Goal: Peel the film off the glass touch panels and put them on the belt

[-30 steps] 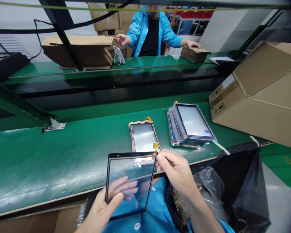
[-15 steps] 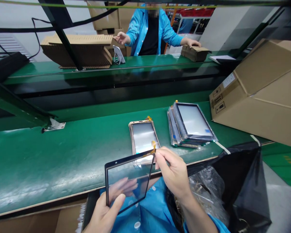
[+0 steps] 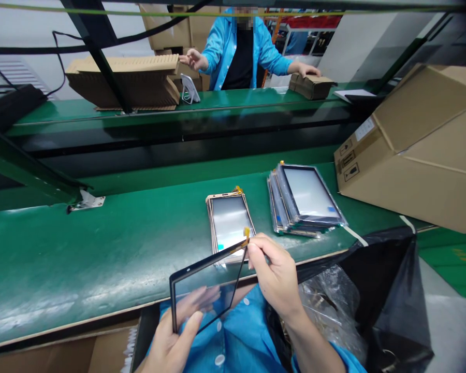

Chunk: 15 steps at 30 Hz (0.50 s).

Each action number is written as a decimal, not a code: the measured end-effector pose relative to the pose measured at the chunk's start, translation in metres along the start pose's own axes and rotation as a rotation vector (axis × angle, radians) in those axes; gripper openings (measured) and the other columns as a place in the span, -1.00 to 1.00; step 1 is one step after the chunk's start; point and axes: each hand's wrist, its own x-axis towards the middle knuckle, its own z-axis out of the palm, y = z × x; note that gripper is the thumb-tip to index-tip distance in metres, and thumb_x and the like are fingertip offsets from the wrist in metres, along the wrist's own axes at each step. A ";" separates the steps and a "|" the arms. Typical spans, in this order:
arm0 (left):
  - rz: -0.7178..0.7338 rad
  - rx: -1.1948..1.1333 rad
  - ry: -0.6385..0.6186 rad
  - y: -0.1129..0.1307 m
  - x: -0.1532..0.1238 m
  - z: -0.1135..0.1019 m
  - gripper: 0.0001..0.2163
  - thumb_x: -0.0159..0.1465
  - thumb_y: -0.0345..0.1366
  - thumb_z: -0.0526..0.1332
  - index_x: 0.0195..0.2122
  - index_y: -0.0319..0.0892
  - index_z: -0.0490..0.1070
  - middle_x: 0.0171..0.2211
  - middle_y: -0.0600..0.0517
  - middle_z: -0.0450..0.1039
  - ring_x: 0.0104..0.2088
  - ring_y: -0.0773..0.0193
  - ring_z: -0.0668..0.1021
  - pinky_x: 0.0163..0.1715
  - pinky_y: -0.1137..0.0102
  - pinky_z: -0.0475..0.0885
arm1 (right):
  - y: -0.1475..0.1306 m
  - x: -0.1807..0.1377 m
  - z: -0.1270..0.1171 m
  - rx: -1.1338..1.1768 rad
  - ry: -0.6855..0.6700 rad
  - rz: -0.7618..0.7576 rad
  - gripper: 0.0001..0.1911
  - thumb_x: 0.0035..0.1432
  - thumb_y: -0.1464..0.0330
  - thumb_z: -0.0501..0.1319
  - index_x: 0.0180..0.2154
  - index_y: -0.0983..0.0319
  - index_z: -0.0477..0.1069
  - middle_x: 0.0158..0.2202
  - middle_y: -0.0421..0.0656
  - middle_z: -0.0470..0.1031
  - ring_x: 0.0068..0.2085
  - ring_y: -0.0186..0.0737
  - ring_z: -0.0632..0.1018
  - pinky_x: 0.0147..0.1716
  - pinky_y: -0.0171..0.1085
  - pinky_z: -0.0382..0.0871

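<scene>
One glass panel [image 3: 204, 282] tilts above the near edge of the green bench [image 3: 101, 248]. The left hand [image 3: 174, 339] clamps its near-left corner, and the right hand [image 3: 275, 274] pinches its far-right corner. Two stacks lie beyond: the small stack [image 3: 229, 220] just behind, the bagged stack [image 3: 308, 199] to the right. Green surface stretches left.

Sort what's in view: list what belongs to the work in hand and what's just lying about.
In hand: glass panel, held by the left hand and right hand; gold-edged panels on the belt; bagged panel stack.
Lying about: big carton; black bag; flat cardboard stack; co-worker's small carton pile.
</scene>
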 end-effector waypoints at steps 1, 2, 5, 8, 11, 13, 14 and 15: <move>0.021 0.015 -0.002 -0.002 0.000 0.000 -0.71 0.31 -0.22 0.17 0.05 0.00 0.45 0.03 0.01 0.50 0.03 0.11 0.53 -0.03 0.34 0.50 | 0.000 -0.001 0.002 -0.006 0.027 -0.019 -0.71 0.26 0.50 0.03 -0.53 0.22 0.21 -0.55 -0.29 0.21 -0.50 -0.39 0.30 -0.49 -0.39 0.15; 0.031 0.020 0.014 -0.002 0.000 0.002 -0.72 0.31 -0.21 0.17 0.04 0.01 0.45 0.02 0.02 0.50 0.03 0.12 0.53 -0.04 0.35 0.50 | 0.000 -0.001 0.004 -0.012 0.049 -0.039 -0.71 0.26 0.52 0.02 -0.52 0.22 0.21 -0.55 -0.29 0.20 -0.50 -0.39 0.29 -0.49 -0.39 0.14; 0.007 0.004 0.105 0.002 -0.001 0.011 -0.73 0.28 -0.15 0.21 -0.01 0.04 0.49 -0.02 0.05 0.54 -0.02 0.14 0.56 -0.05 0.37 0.51 | -0.001 -0.001 0.009 -0.018 0.087 -0.072 -0.70 0.27 0.54 0.01 -0.52 0.21 0.20 -0.55 -0.29 0.18 -0.50 -0.39 0.28 -0.49 -0.38 0.13; -0.032 -0.022 0.182 0.008 -0.002 0.018 -0.73 0.24 -0.10 0.25 -0.05 0.03 0.52 -0.07 0.05 0.57 -0.07 0.17 0.60 -0.03 0.38 0.50 | -0.002 -0.001 0.013 -0.011 0.107 -0.065 -0.69 0.28 0.53 -0.01 -0.52 0.21 0.20 -0.56 -0.29 0.18 -0.50 -0.38 0.28 -0.50 -0.37 0.13; -0.053 -0.067 0.206 0.011 -0.002 0.022 -0.71 0.22 -0.09 0.26 -0.06 0.01 0.51 -0.09 0.03 0.58 -0.09 0.16 0.61 -0.05 0.38 0.51 | -0.002 -0.001 0.015 0.002 0.108 -0.056 -0.68 0.29 0.52 -0.01 -0.53 0.22 0.21 -0.54 -0.27 0.22 -0.48 -0.38 0.30 -0.49 -0.36 0.15; -0.061 -0.103 0.206 0.012 -0.002 0.022 -0.71 0.21 -0.09 0.28 -0.06 -0.01 0.51 -0.08 0.03 0.58 -0.10 0.14 0.61 -0.08 0.36 0.52 | 0.000 -0.001 0.015 0.007 0.102 -0.048 -0.69 0.29 0.52 0.00 -0.51 0.22 0.25 -0.53 -0.26 0.27 -0.46 -0.37 0.33 -0.47 -0.35 0.18; -0.063 -0.120 0.208 0.012 -0.002 0.023 -0.71 0.20 -0.10 0.28 -0.06 -0.01 0.51 -0.08 0.02 0.58 -0.10 0.14 0.61 -0.09 0.35 0.53 | 0.001 -0.001 0.015 0.009 0.097 -0.040 -0.71 0.29 0.51 0.01 -0.49 0.22 0.29 -0.52 -0.25 0.29 -0.46 -0.37 0.35 -0.47 -0.35 0.20; -0.065 -0.135 0.210 0.013 -0.001 0.023 -0.71 0.20 -0.10 0.29 -0.07 -0.02 0.51 -0.08 0.02 0.58 -0.09 0.13 0.61 -0.10 0.34 0.54 | 0.003 -0.002 0.015 0.015 0.097 -0.030 -0.73 0.28 0.51 0.01 -0.44 0.22 0.34 -0.51 -0.25 0.31 -0.46 -0.37 0.36 -0.46 -0.35 0.22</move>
